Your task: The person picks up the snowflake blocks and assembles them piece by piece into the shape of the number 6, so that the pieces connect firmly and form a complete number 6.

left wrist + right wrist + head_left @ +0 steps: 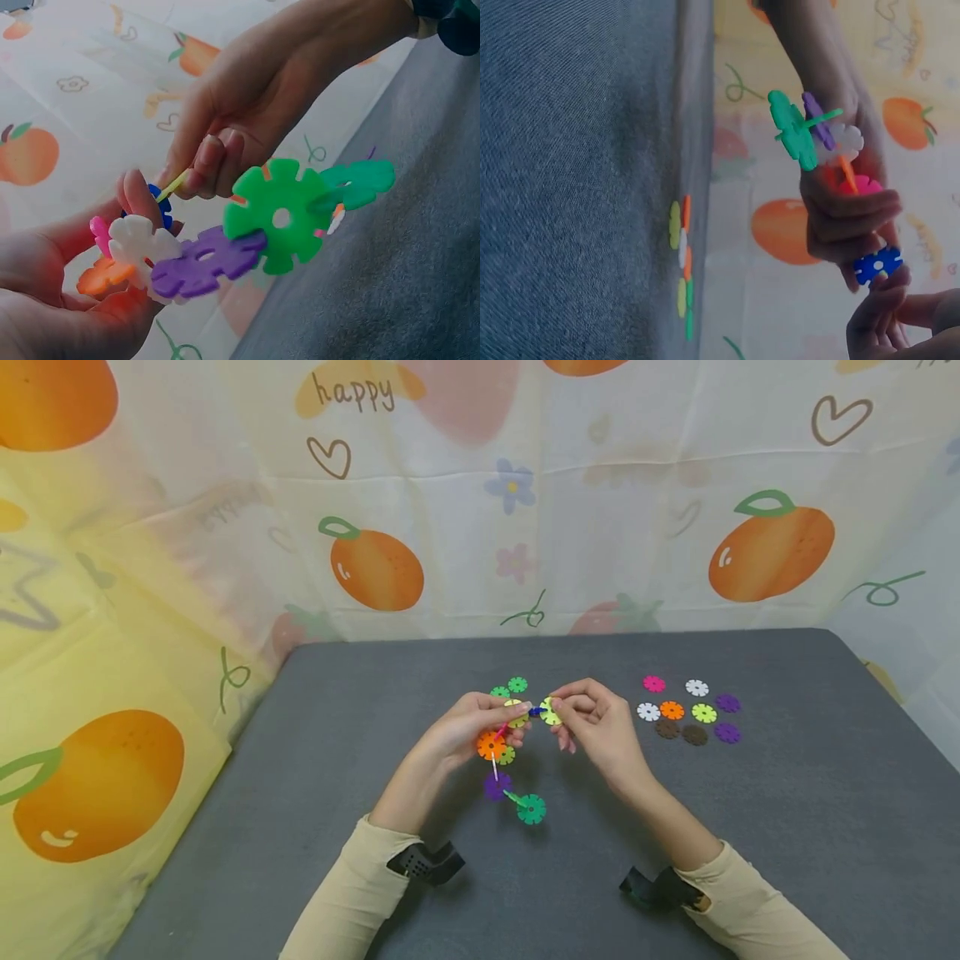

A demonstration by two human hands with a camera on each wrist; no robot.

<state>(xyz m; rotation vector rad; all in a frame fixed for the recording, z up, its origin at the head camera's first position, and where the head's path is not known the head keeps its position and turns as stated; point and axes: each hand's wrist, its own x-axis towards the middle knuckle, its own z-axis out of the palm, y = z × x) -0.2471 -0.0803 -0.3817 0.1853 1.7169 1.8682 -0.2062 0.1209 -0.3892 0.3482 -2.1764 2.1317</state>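
the left hand [467, 727] is grasping a chain of linked notched discs [491, 746], which is hanging above the grey table [300, 810], while the right hand [606, 735] is pinching a yellow disc [551, 712] against the chain's blue disc [535, 712]. loose discs [671, 710] are lying on the table to that hand's right.

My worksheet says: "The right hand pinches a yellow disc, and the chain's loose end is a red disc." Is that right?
Not quite: the chain has a green disc at its loose end, not a red one, as the head view shows. The right hand does pinch a yellow disc.
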